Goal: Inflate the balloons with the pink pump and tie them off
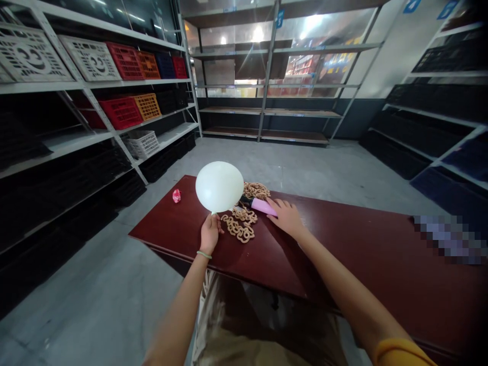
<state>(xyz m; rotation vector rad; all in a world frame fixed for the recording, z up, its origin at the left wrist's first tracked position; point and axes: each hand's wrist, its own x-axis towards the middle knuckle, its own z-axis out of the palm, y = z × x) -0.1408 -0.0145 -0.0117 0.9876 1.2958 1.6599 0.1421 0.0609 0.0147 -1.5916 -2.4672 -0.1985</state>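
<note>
A pale, inflated balloon stands upright above the table, its neck pinched in the fingers of my left hand. My right hand has its thumb and fingers around the end of a pink and black tube, which looks like a balloon pump. Its black end points left and is partly hidden behind the balloon. Tan, chain-like loops lie beside my left hand. Another pile of these loops sits just beyond the tube.
The dark red table holds a small pink and red crumpled thing at its far left. On its right side lies a blurred, pixelated object. Shelves with crates line the left; a metal rack stands behind.
</note>
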